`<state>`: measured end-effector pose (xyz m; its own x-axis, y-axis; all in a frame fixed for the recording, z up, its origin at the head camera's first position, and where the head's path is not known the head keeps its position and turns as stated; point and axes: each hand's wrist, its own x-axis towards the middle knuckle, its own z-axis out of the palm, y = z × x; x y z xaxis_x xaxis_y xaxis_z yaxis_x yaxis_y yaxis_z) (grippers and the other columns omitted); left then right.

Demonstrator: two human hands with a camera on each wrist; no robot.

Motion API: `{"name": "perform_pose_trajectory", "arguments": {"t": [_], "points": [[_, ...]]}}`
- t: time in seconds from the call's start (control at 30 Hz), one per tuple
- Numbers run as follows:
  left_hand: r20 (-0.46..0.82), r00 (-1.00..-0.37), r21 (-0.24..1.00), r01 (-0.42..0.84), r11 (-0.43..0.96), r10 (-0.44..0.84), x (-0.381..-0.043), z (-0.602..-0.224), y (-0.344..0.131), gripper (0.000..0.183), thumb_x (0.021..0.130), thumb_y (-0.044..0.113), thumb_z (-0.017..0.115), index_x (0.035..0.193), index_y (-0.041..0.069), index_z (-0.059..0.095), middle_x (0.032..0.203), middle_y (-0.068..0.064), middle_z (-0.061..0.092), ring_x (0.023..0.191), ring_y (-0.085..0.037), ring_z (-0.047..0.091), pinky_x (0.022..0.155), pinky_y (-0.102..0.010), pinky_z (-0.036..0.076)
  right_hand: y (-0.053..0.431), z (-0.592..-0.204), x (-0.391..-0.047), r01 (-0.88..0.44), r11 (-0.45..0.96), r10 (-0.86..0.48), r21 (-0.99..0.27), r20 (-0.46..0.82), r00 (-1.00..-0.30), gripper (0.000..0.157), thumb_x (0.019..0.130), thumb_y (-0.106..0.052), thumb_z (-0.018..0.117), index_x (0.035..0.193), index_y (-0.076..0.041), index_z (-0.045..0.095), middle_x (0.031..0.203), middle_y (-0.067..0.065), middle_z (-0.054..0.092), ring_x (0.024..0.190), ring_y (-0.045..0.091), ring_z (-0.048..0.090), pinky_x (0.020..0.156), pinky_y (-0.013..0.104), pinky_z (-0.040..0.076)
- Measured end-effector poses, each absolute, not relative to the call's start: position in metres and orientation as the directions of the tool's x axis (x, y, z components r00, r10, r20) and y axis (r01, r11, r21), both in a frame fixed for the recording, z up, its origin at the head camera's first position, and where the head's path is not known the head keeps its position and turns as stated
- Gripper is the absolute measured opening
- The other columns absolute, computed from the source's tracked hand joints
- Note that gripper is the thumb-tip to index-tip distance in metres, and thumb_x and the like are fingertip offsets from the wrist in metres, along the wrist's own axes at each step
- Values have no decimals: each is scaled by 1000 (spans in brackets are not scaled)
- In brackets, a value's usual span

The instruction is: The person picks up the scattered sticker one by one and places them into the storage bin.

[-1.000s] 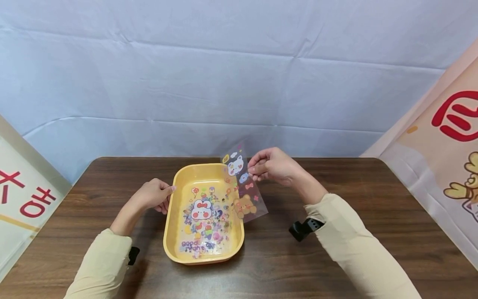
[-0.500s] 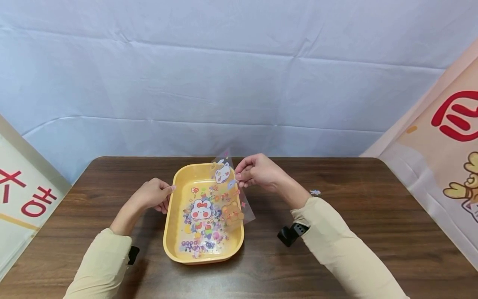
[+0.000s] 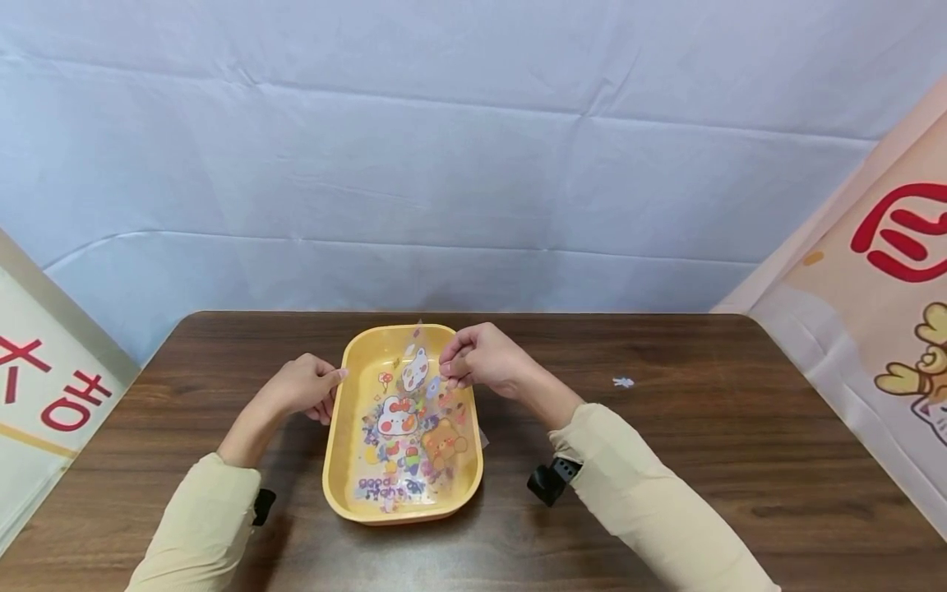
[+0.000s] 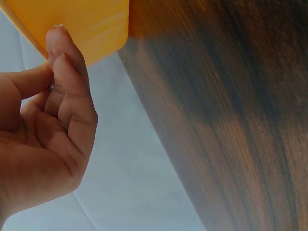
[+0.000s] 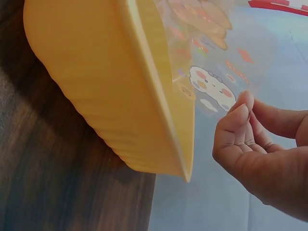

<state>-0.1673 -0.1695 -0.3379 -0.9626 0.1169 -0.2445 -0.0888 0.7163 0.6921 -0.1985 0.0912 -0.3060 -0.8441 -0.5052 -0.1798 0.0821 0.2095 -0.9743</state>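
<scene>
In the head view, a yellow tray (image 3: pixel 330 460) stands on the table, left of centre. My left hand (image 3: pixel 302 388) pinches its left rim between thumb and fingers; the left wrist view shows this grip on the tray wall (image 4: pixel 98 29) too. My right hand (image 3: pixel 484 362), over the tray's right rim, pinches the edge of a clear sticker sheet (image 3: pixel 442 444) printed with a brown bear and a white animal face. That sheet hangs tilted above the tray. Beneath it, inside the tray, lies clear sheet material (image 3: pixel 381 487) with a rabbit, small coloured pictures and purple lettering.
A small whitish cut-out (image 3: pixel 624 382) lies on the dark wooden table (image 3: pixel 703 436), right of the tray. A pale cloth (image 3: pixel 473 164) hangs behind the table's far edge. Printed banners (image 3: pixel 903 329) stand at the sides.
My right hand has moved left and slightly down, bringing the sticker sheet from the tray's right side over its middle. The small cut-out has come out from behind my right arm. My left hand stays put.
</scene>
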Motion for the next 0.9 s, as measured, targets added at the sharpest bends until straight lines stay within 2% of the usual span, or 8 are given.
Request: {"name": "perform_pose_trajectory", "arguments": {"t": [0.37,0.9], "points": [[-245,-963,698,-97,710,109,-168,-340,-168,38,97,19,44,72,-2,63,52,-6,57,47,-17,60,52,-35,53,86,-317,-195,60,236,-513,-970,-177,-840,7,82,13,57,81,6,56,69,10,58,56,14,57,64,37,53],[-239,-965,693,-91,715,109,-167,-341,-169,39,97,18,43,71,-2,63,51,-5,56,47,-16,59,51,-33,52,88,-324,-194,70,233,-562,-970,-193,-805,6,82,15,55,80,9,56,67,12,60,55,15,59,62,37,54]]}}
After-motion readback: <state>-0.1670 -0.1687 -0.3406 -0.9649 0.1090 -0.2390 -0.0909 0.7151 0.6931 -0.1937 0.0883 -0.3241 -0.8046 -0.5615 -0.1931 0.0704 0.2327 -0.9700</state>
